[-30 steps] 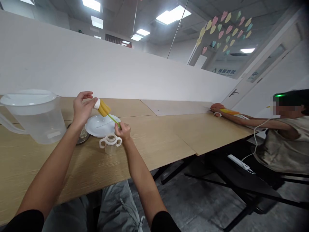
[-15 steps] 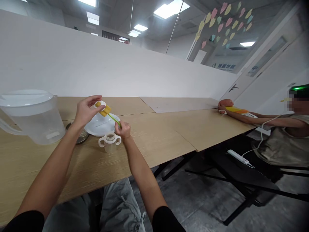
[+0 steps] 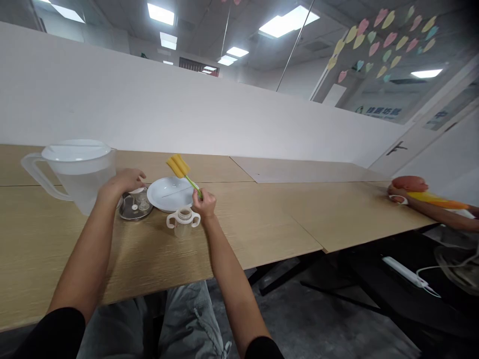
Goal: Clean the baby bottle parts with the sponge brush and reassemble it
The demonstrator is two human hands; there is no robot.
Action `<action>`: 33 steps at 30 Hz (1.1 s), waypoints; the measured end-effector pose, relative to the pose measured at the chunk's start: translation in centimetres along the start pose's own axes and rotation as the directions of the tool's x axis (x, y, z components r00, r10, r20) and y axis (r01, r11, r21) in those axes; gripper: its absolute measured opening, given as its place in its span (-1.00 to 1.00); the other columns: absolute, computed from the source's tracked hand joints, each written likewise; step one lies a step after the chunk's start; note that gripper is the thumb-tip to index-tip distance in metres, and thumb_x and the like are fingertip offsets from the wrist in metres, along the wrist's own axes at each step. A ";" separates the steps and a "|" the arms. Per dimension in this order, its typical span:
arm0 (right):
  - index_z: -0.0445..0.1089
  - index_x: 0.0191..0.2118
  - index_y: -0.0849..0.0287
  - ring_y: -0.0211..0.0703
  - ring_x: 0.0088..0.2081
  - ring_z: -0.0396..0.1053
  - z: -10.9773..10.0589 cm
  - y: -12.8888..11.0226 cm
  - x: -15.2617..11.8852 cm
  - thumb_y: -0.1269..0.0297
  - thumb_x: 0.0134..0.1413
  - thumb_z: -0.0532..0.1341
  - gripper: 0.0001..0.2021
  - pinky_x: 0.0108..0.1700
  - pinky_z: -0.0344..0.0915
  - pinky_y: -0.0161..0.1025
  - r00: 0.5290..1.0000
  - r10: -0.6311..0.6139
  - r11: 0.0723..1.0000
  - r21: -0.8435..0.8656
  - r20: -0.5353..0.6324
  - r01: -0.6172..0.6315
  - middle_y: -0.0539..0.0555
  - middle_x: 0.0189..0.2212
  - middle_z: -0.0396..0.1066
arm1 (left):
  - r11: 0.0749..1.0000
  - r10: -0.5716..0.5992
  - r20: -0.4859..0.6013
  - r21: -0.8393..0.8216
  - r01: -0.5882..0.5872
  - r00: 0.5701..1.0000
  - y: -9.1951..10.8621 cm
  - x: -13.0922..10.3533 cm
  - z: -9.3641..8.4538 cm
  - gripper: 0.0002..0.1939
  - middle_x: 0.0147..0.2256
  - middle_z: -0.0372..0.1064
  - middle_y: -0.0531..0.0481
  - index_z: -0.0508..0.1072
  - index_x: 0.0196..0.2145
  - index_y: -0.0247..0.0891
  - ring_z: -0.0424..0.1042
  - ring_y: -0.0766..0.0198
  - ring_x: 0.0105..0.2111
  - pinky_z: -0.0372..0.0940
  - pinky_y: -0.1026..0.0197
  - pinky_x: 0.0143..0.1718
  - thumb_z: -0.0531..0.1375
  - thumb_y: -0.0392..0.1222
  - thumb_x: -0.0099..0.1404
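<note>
My right hand (image 3: 204,203) is closed around the green handle of a sponge bottle brush (image 3: 178,166), its yellow head raised above a white bowl (image 3: 166,198). My left hand (image 3: 123,182) is over a round metal tray (image 3: 130,215), with a white bottle collar (image 3: 137,190) at its thumb and fingertips; part of the grip is hidden. Small clear and white parts (image 3: 142,203) lie on that tray. Just in front of the bowl, a clear baby bottle (image 3: 183,229) with two white handles stands upright and uncapped.
A lidded clear plastic pitcher (image 3: 80,172) stands behind my left hand. Across the wooden table (image 3: 247,219), at the far right, a person's arm (image 3: 426,212) reaches to a doll (image 3: 410,183). A white power strip (image 3: 403,271) lies on a black chair.
My left hand has moved the white collar away from the sponge and down to the metal tray. The brush stays in my right hand. The view has swung left.
</note>
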State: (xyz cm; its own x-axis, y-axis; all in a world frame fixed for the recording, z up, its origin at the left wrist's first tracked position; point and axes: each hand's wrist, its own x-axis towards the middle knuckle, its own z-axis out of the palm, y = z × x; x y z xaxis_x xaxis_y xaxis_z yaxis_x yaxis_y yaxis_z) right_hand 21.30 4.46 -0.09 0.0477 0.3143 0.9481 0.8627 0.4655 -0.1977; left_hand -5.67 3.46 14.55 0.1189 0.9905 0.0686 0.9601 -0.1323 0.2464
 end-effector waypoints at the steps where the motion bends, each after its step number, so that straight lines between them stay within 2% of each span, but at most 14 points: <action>1: 0.26 -0.55 0.17 -0.31 -0.67 0.15 0.0 0.0 0.0 0.17 0.23 0.03 -0.65 -0.52 0.02 -0.31 1.000 -0.001 1.000 0.002 0.005 0.001 -0.05 -0.73 0.17 | 1.000 -0.027 0.078 0.002 0.027 0.997 -0.2 0.2 0.4 -0.48 -0.17 0.52 -0.16 0.48 -0.09 -0.26 0.49 0.02 -0.18 0.33 0.17 -0.21 0.22 -0.07 -0.05; 3: 0.25 -0.56 0.17 -0.30 -0.67 0.14 -0.1 0.1 0.1 0.16 0.22 0.03 -0.65 -0.53 0.01 -0.31 1.000 0.019 1.000 0.000 0.021 -0.019 -0.05 -0.74 0.15 | 0.998 -0.055 0.165 0.018 0.052 0.985 -0.5 0.7 1.3 -0.46 -0.16 0.52 -0.15 0.49 -0.12 -0.23 0.49 0.03 -0.20 0.33 0.21 -0.27 0.27 -0.08 -0.13; 8: 0.26 -0.55 0.16 -0.31 -0.67 0.12 -0.4 0.0 0.2 0.16 0.22 0.03 -0.66 -0.54 -0.01 -0.32 0.999 0.048 0.999 -0.003 0.015 -0.048 -0.06 -0.74 0.15 | 0.999 -0.037 0.246 0.035 0.029 0.969 -0.6 1.3 2.7 -0.35 -0.13 0.50 -0.12 0.44 -0.06 -0.22 0.47 0.05 -0.18 0.30 0.24 -0.30 0.31 -0.14 -0.21; 12: 0.24 -0.57 0.16 -0.33 -0.68 0.10 -0.5 -0.3 0.3 0.18 0.22 0.02 -0.64 -0.55 -0.02 -0.33 1.000 0.013 1.000 0.005 -0.025 -0.013 -0.07 -0.75 0.14 | 1.000 0.012 0.219 0.005 -0.014 0.976 -0.6 1.6 3.6 -0.32 -0.12 0.49 -0.12 0.39 -0.02 -0.26 0.47 0.10 -0.19 0.29 0.26 -0.30 0.30 -0.22 -0.20; 16: 0.25 -0.57 0.16 -0.32 -0.68 0.11 -0.5 -0.3 0.2 0.17 0.22 0.03 -0.64 -0.54 0.00 -0.33 0.999 0.014 1.000 -0.006 -0.030 -0.014 -0.06 -0.75 0.16 | 1.000 0.001 0.213 0.016 -0.004 0.977 -0.8 1.9 4.4 -0.30 -0.12 0.48 -0.12 0.33 0.00 -0.28 0.47 0.12 -0.22 0.27 0.26 -0.32 0.30 -0.21 -0.18; 21: 0.26 -0.57 0.17 -0.32 -0.68 0.12 -0.4 -0.2 0.1 0.19 0.22 0.03 -0.65 -0.54 0.01 -0.33 0.999 0.005 1.000 -0.026 -0.035 -0.006 -0.05 -0.75 0.19 | 1.000 -0.009 0.225 0.000 0.009 0.974 -1.2 2.1 5.1 -0.22 -0.07 0.46 -0.14 0.24 0.05 -0.26 0.45 0.10 -0.14 0.28 0.26 -0.27 0.33 -0.17 -0.19; 29: 0.26 -0.56 0.16 -0.32 -0.68 0.13 -0.4 -0.3 0.2 0.19 0.21 0.04 -0.66 -0.55 0.01 -0.34 1.000 0.027 1.000 -0.004 -0.007 -0.027 -0.06 -0.75 0.18 | 0.999 -0.045 0.199 -0.019 0.050 0.979 -0.6 1.7 5.6 -0.22 -0.08 0.45 -0.28 0.22 -0.02 -0.31 0.47 0.01 -0.14 0.30 0.23 -0.33 0.36 -0.17 -0.24; 33: 0.25 -0.56 0.16 -0.32 -0.67 0.15 -0.3 -0.4 0.2 0.20 0.20 0.04 -0.68 -0.55 0.02 -0.34 1.000 0.017 0.999 -0.032 0.001 -0.017 -0.05 -0.74 0.20 | 1.000 -0.012 0.175 -0.004 0.013 0.985 -0.7 1.3 5.8 -0.29 -0.13 0.47 -0.34 0.26 -0.10 -0.33 0.47 -0.05 -0.16 0.32 0.17 -0.30 0.34 -0.16 -0.26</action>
State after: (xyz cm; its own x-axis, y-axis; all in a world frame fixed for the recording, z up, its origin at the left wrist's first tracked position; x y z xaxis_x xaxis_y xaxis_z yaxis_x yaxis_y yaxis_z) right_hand 21.14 4.06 0.27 0.0616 0.3230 0.9444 0.8773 0.4336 -0.2055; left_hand -4.65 5.08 8.82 0.1493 0.9832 -0.1045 0.9606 -0.1192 0.2509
